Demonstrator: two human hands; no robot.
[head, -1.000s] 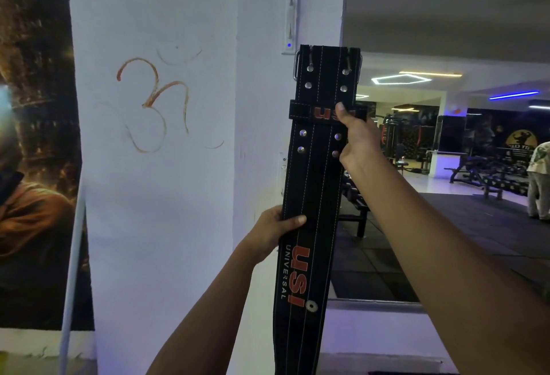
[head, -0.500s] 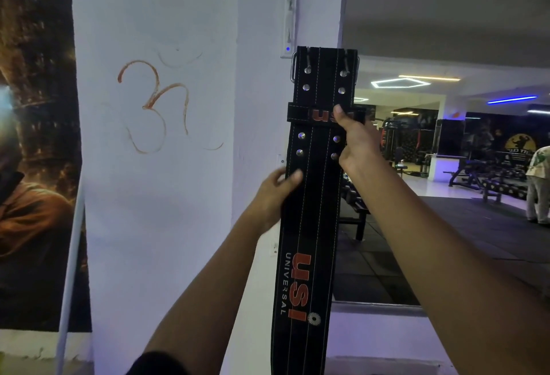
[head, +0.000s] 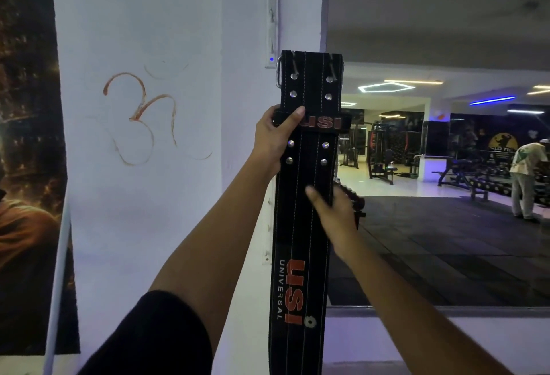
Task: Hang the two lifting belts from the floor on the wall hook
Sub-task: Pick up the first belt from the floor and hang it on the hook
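Lifting belt point(head: 306, 226), black with orange "USI" lettering, hangs upright against the corner of the white wall point(head: 148, 196), its buckle end uppermost and its lower end running out of view at the bottom. The left hand point(head: 275, 142) has its grip closed on the left edge at the keeper loop point(head: 315, 121), thumb across the front; the right hand point(head: 333, 211) is lower and further right, its grip loose, thumb lying on the front face and fingers behind the right edge, so I cannot tell how firmly it holds. A metal buckle frame point(head: 279, 72) shows at the top left corner, just beside a white wall fitting point(head: 271, 47) with a small blue light. No hook can be made out, so whether the buckle is caught on anything is unclear. The main risk, as I judge it, is letting go before the buckle is truly seated: a heavy, stiff belt would slide down and drop to the floor. The loose right hand gives little support if the left slips. Only one belt is visible; a second, if on the same hook, could knock this one off.
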